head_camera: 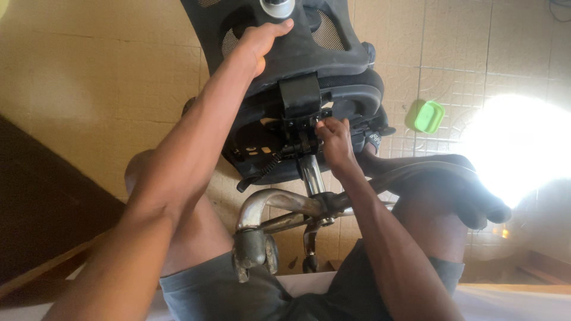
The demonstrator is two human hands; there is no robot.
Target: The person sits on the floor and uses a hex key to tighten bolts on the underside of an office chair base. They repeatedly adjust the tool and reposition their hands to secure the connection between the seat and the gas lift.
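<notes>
My left hand (260,43) lay spread flat on the chair back (333,47); my right hand (334,139) had its grip pinched on the black mechanism (300,128) under the seat.

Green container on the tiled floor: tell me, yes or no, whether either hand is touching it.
No. The green container lies apart on the floor, while the left hand presses the office chair backrest and the right hand works at its under-seat mechanism.

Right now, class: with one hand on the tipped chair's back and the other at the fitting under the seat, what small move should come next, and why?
Probably keep the left hand braced on the chair back while the right hand turns the small fitting it pinches under the seat. The chair lies tipped, its chrome base toward the person, so it could shift if released.
</notes>
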